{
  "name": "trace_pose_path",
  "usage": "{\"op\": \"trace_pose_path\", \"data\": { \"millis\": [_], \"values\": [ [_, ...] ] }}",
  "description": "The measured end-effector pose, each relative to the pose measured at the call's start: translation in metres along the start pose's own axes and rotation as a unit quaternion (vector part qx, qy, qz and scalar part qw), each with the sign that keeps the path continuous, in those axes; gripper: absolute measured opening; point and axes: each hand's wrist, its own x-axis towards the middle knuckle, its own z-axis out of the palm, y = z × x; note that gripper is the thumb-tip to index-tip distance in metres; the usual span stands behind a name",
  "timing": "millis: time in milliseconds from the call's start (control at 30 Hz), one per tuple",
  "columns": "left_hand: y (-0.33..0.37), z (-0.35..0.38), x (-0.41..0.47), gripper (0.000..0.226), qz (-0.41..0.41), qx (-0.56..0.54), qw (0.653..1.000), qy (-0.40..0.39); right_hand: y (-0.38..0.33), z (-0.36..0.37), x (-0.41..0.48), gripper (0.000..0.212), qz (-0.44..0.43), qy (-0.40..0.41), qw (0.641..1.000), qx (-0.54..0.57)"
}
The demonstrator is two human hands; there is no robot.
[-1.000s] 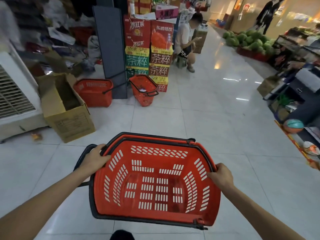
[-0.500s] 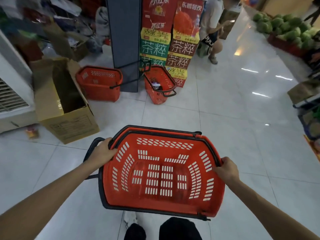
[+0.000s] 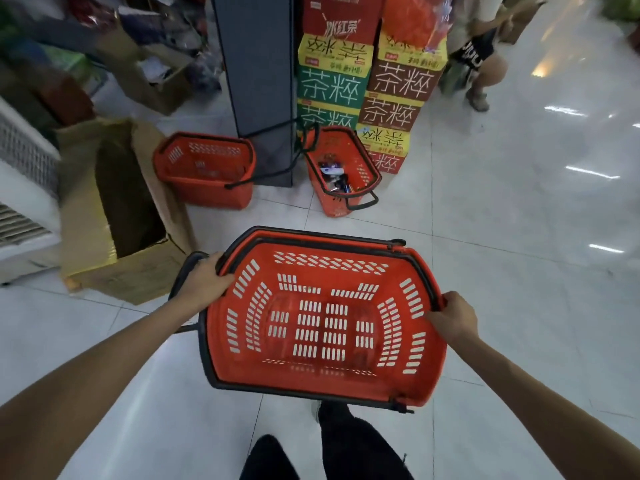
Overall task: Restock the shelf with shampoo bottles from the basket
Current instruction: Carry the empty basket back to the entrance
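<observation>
Head view: a red basket [image 3: 329,271] held level over a white tiled floor [image 3: 519,237], one hand at each end.

From the left: a white vented appliance [image 3: 24,188] stands at the frame edge, with an open cardboard box [image 3: 86,220] just beside it. Behind the box, a second basket [image 3: 204,181] sits on the floor against a dark pillar [image 3: 259,81]. The left hand [image 3: 204,282] grasps the red basket's left rim, its fingers [image 3: 225,280] curled over the edge by the black handle. The basket's slotted bottom is in full view. Beyond it, a third basket [image 3: 332,202] holds small items too blurred to name, beside stacked drink cartons [image 3: 398,84]. The right hand [image 3: 453,318] clasps the right rim. A seated person [image 3: 478,57] is at upper right.
</observation>
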Motion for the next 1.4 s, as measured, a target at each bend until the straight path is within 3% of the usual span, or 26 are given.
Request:
{"op": "trace_pose_path", "data": {
  "millis": [333,567,700,900,1067,1167,1300,1400],
  "values": [
    [0.061,-0.01,0.118,0.057,-0.027,-0.023,0.999,0.024,-0.094,-0.016,0.145,0.035,-0.031,-0.018,0.999,-0.035],
    [0.064,0.003,0.249,0.024,-0.04,-0.044,0.998,0.038,-0.161,0.027,0.272,0.037,-0.028,-0.02,0.996,-0.083],
    [0.039,0.033,0.313,0.023,-0.067,-0.036,0.996,0.043,-0.175,0.069,0.326,0.034,-0.006,-0.037,0.994,-0.104],
    [0.052,0.017,0.349,0.036,-0.022,-0.048,0.998,0.043,-0.195,0.059,0.336,0.033,0.01,-0.01,0.998,-0.069],
    [0.09,-0.01,0.38,0.025,0.031,-0.052,0.995,0.081,-0.218,0.048,0.363,0.041,0.009,0.023,0.999,-0.041],
    [0.105,-0.027,0.395,0.04,0.043,-0.071,0.992,0.094,-0.236,0.044,0.375,0.043,0.0,0.031,0.999,-0.021],
    [0.13,-0.05,0.412,0.037,0.067,-0.093,0.987,0.112,-0.276,0.032,0.392,0.045,-0.022,0.041,0.999,0.009],
    [0.138,-0.064,0.424,0.076,0.08,-0.068,0.986,0.13,-0.298,0.026,0.4,0.053,-0.013,0.048,0.997,0.053]
  ]
}}
